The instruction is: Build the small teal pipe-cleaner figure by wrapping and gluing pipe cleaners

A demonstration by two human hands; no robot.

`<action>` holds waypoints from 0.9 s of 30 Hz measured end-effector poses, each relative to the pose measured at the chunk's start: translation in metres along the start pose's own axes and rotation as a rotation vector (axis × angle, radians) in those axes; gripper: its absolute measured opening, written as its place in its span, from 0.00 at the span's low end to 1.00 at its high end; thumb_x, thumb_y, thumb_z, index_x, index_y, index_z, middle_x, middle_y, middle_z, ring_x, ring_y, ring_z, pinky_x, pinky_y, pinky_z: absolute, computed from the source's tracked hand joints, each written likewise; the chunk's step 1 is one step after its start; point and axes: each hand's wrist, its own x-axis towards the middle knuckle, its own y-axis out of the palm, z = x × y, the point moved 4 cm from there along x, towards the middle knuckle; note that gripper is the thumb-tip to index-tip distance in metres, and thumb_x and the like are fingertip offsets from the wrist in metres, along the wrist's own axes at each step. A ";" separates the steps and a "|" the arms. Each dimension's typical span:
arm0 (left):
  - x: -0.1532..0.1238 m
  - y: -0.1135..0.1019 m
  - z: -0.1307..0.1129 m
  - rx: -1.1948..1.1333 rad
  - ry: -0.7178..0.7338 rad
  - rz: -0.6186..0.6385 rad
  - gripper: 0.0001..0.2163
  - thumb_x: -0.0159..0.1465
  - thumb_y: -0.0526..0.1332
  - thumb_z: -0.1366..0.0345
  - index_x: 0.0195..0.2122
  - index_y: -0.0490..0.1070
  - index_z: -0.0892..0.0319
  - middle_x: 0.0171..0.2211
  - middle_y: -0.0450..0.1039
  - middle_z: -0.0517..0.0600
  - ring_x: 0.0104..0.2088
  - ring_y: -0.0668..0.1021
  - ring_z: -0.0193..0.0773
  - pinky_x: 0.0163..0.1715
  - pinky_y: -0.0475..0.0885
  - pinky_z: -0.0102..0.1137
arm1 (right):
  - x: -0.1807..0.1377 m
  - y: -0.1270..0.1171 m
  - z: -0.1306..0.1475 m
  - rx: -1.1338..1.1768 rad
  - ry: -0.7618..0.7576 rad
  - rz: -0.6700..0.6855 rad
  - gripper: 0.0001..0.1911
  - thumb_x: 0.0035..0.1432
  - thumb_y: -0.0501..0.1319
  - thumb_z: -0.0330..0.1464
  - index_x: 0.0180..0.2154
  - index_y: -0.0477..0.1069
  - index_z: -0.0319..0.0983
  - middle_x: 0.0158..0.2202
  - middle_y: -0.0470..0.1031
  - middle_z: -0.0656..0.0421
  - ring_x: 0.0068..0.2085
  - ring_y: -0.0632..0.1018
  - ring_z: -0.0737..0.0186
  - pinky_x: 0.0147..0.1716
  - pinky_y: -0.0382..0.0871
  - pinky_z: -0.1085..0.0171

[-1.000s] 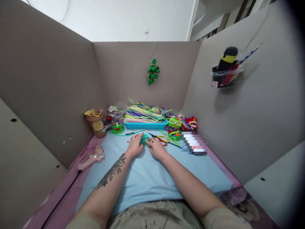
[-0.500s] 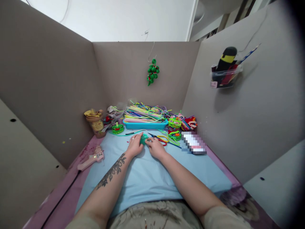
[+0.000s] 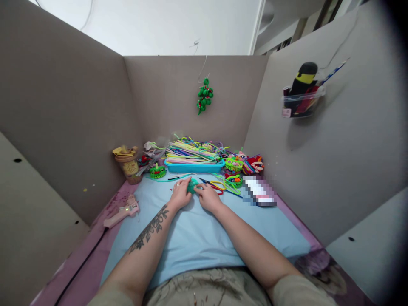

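Between my hands, on the light blue cloth (image 3: pixel 191 229), is a small teal fuzzy piece (image 3: pixel 192 186) that looks like shaped pipe cleaner. My left hand (image 3: pixel 181 194) grips its left side. The fingers of my right hand (image 3: pixel 208 197) press on its right edge. Finer detail of the piece is covered by the fingers. Just right of it lie scissors (image 3: pixel 219 185) with red and yellow handles, blades towards the piece. Loose green pipe cleaners (image 3: pixel 234 189) lie by the handles. Behind my hands a thin teal strand (image 3: pixel 159 180) rests on the cloth.
A blue tray (image 3: pixel 194 168) heaped with coloured pipe cleaners stands at the back. Finished fuzzy figures (image 3: pixel 157 171) sit on both sides of it. At left are a pink glue gun (image 3: pixel 123 213) and a cup (image 3: pixel 129 168); at right, a blurred-out phone (image 3: pixel 259 191). Grey panels surround the table.
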 end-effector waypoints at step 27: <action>-0.003 0.000 0.001 -0.007 0.020 0.001 0.36 0.50 0.54 0.74 0.63 0.46 0.60 0.56 0.62 0.55 0.58 0.58 0.47 0.56 0.53 0.44 | -0.003 0.001 -0.006 0.156 0.017 -0.046 0.22 0.48 0.54 0.21 0.44 0.72 0.44 0.51 0.64 0.56 0.49 0.67 0.59 0.50 0.59 0.61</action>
